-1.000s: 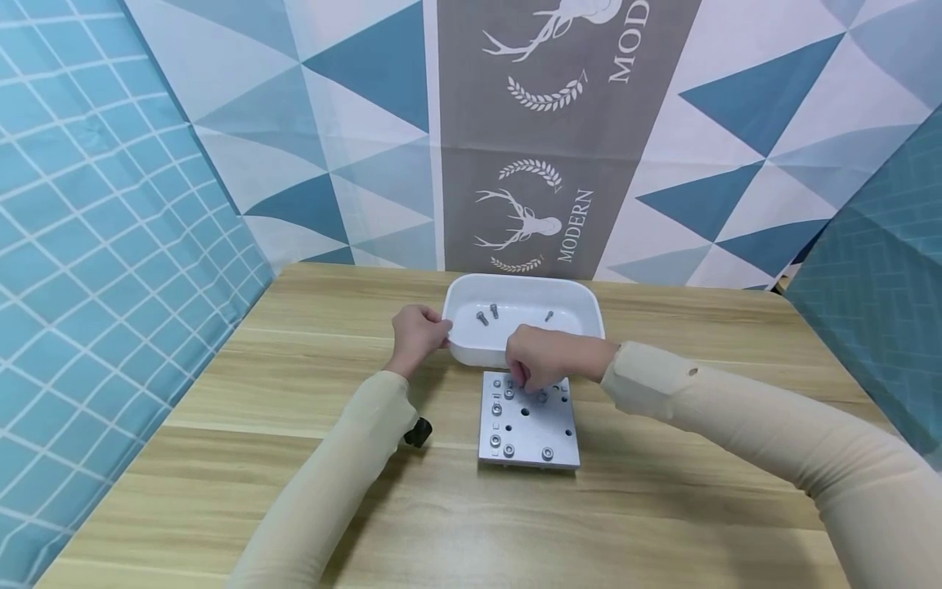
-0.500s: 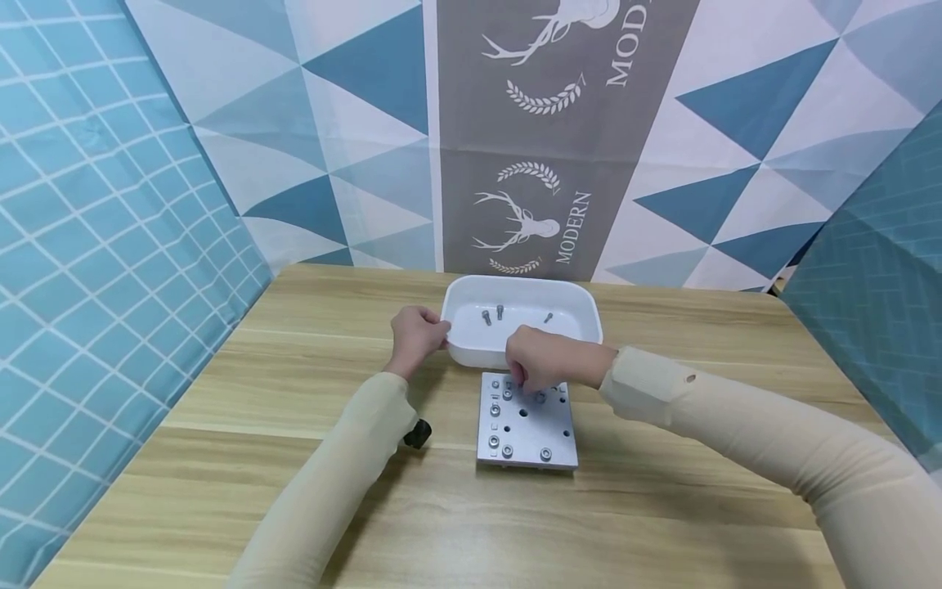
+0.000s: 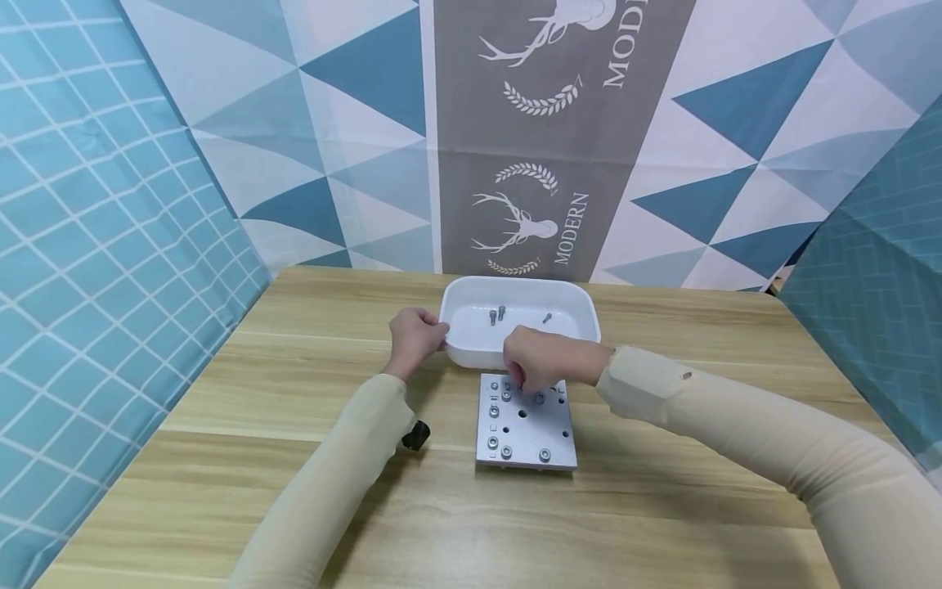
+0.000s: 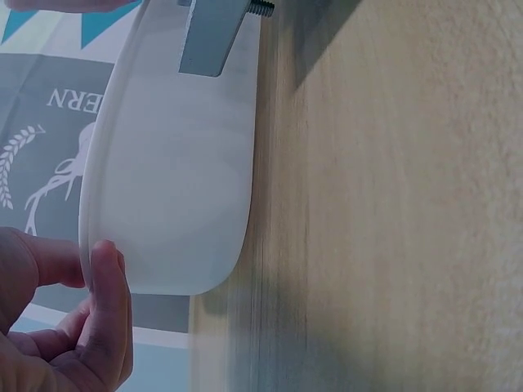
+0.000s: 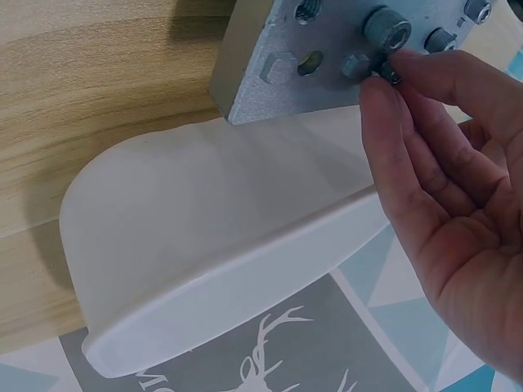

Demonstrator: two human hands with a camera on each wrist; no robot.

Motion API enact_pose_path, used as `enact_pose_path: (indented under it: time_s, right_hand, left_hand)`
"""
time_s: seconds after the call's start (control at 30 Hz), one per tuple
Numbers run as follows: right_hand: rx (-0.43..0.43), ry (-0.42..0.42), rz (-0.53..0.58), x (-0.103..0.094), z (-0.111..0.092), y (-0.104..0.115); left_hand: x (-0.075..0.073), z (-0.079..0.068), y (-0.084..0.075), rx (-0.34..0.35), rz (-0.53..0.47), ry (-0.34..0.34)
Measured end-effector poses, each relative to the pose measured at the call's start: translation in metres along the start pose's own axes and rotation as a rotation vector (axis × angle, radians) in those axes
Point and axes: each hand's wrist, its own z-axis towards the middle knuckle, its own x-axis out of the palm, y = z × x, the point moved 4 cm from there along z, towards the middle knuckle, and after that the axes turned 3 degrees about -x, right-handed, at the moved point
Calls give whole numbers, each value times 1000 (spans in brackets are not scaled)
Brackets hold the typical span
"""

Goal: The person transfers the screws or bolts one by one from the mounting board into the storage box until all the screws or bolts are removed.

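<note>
My left hand (image 3: 418,334) pinches the left end of the white tray (image 3: 471,357) at its rim, thumb and fingers on either side of the wall in the left wrist view. My right hand (image 3: 540,358) is over the far edge of a silver metal plate (image 3: 530,433). Between thumb and forefinger it pinches a small screw (image 5: 391,75), held right at the plate's face, beside a larger socket-head screw (image 5: 387,29). Several socket-head screws sit in the plate among bare holes. A threaded end (image 4: 261,8) sticks out under the plate.
Two loose screws (image 3: 493,317) lie together at the tray's left, and a smaller screw (image 3: 547,318) lies to the right. The tray stands just behind the plate on the wooden table (image 3: 294,458). A black piece (image 3: 416,435) shows by the left sleeve. Patterned cloth hangs behind.
The two loose screws in the tray have shifted right and turned more upright in the view. Both hands keep their places, and the whole head view has drifted slightly.
</note>
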Motion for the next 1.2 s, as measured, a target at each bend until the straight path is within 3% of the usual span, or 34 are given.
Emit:
enact_pose_path:
  time_s: [1.2]
  right_hand:
    - [-23, -17, 4, -18, -6, 3]
  left_hand:
    - [1, 1, 2, 17, -11, -14]
